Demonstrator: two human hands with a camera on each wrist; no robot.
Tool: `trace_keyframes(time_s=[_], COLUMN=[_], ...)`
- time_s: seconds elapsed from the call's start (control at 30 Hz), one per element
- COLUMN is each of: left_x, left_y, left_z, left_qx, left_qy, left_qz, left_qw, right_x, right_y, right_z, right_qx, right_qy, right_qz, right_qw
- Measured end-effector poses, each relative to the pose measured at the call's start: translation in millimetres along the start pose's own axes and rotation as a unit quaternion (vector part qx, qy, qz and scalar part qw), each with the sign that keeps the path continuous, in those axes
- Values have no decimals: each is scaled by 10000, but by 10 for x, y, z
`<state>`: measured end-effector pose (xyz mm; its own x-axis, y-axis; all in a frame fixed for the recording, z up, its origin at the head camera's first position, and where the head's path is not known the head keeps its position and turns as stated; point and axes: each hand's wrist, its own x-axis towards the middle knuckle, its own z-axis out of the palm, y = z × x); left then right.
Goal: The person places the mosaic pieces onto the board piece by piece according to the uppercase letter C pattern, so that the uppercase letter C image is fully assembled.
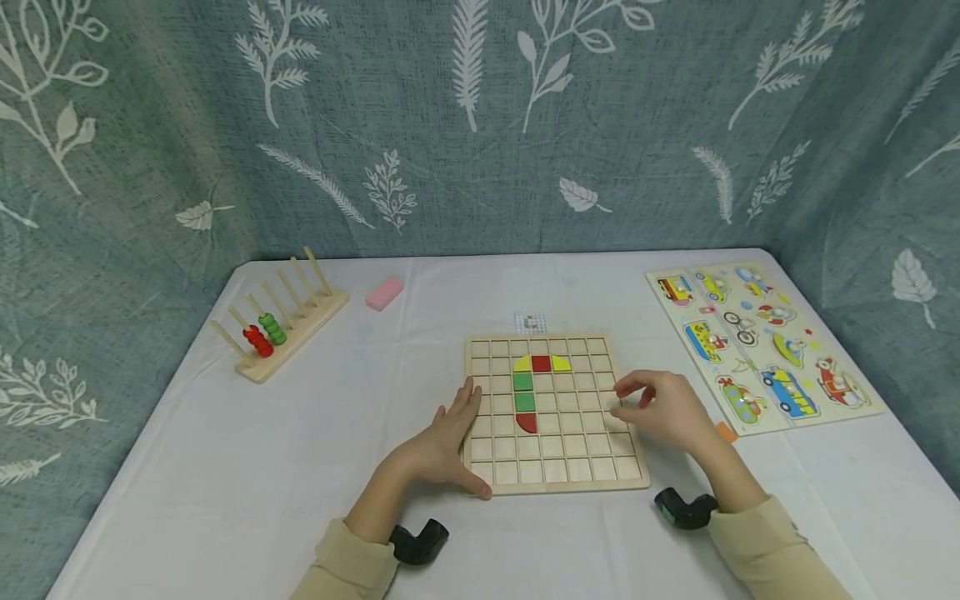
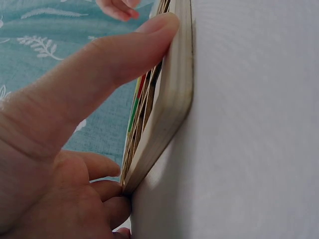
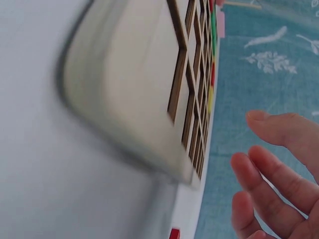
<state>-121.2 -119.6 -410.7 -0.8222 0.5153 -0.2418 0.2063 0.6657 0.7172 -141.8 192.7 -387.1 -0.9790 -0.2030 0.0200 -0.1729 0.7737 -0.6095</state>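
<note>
Grid board point(image 1: 557, 414) lies mid-bench between your hands. Your left hand point(image 1: 447, 442) braces its 9 o'clock edge, fingers straight; your right hand point(image 1: 663, 410) hovers at 3 o'clock, fingers loosely curled, grasping nothing.

A white cloth covers the surface point(image 1: 247, 467), which fills the lower half of the head view. Behind the surface and along both its sides hangs a grey-blue curtain point(image 1: 420, 108) printed with pale leaves and fern sprigs, closing off the room. The light falls soft and even, with only faint shadows.
</note>
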Motion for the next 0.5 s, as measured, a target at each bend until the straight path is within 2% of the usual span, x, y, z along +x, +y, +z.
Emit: trace_keyframes(time_s=[0.5], left_x=[-7], left_y=[4], left_z=[3], left_qx=[10], left_qy=[31], left_qz=[-16], left_qw=[10000], right_x=[-123], right_y=[244], right_z=[-158], right_qx=[-272], right_qy=[150], right_qz=[356], right_qw=[9989])
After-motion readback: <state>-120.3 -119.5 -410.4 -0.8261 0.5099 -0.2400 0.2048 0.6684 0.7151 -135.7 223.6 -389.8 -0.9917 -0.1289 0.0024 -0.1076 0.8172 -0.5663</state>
